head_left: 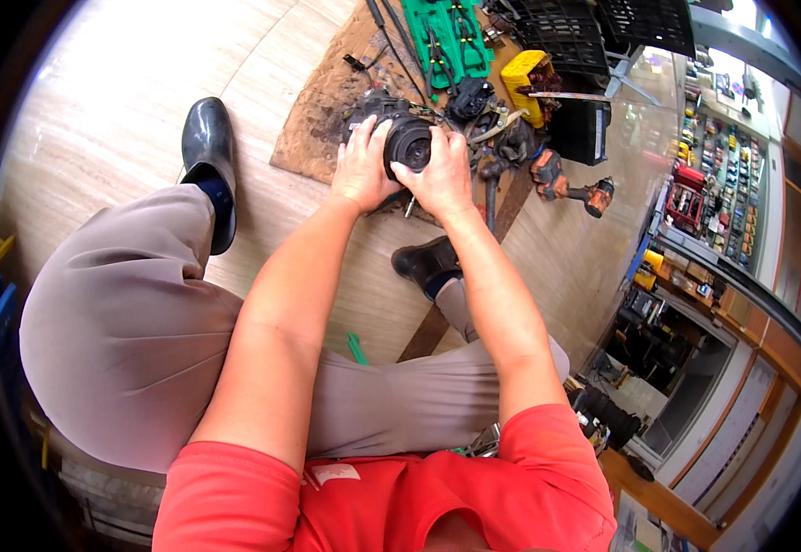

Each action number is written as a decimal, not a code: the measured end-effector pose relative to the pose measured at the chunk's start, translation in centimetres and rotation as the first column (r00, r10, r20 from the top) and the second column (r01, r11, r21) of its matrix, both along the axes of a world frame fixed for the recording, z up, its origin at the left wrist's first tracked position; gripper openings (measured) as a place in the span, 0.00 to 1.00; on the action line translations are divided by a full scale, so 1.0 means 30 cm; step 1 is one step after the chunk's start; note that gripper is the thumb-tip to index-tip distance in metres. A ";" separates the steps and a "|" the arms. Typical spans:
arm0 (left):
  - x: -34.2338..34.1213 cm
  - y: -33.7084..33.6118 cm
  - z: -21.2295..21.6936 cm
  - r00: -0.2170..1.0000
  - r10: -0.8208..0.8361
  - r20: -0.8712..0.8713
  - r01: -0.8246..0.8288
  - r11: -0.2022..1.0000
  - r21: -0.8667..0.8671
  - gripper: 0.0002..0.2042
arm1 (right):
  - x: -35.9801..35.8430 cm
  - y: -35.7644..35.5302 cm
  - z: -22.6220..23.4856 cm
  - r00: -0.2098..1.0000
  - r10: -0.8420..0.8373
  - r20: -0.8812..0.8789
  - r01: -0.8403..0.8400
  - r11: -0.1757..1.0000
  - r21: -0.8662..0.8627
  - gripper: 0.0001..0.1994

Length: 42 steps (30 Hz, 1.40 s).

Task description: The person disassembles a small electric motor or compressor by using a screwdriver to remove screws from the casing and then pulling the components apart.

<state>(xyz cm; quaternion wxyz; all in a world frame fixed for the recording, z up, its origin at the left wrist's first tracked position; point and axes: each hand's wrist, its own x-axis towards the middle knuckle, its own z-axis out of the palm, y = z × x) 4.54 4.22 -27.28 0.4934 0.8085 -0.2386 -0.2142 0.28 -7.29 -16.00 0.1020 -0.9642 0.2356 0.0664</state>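
In front of me, both hands grip a black round part with a ringed, hollowed end (pixel 410 147). My left hand (pixel 364 170) wraps its left side, fingers over the top. On its right side is my right hand (pixel 441 177), the thumb pressed near the lower rim and the fingers curled around the edge. Behind the round part, and seemingly against it, lies a dark, greasy machine body (pixel 377 103); my hands partly hide where the two meet. A thin metal pin or bolt (pixel 410 206) shows just below the right hand.
Stained cardboard (pixel 313 120) lies under the work. Around it are a green tool tray with pliers (pixel 446 41), a yellow container (pixel 527 81), a hammer (pixel 490 184), an orange-and-black cordless driver (pixel 570 186) and a black box (pixel 584 129). My boots (pixel 207 138) flank the spot.
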 end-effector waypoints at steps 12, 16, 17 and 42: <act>0.003 0.002 0.002 1.000 0.001 0.002 -0.001 1.000 0.008 0.51 | 0.009 -0.006 0.016 1.000 0.005 0.008 -0.005 1.000 0.024 0.44; 0.005 0.002 0.006 1.000 0.003 0.000 -0.003 1.000 0.004 0.51 | 0.017 -0.007 0.019 1.000 -0.005 -0.003 0.005 1.000 0.031 0.44; 0.006 0.001 0.008 1.000 -0.003 -0.005 0.003 1.000 0.007 0.51 | 0.017 -0.006 0.021 1.000 -0.016 -0.007 0.016 0.999 0.034 0.44; 0.003 0.003 0.002 1.000 -0.001 0.001 0.001 1.000 0.001 0.54 | 0.031 0.002 0.034 0.997 -0.050 -0.050 0.051 0.998 0.023 0.43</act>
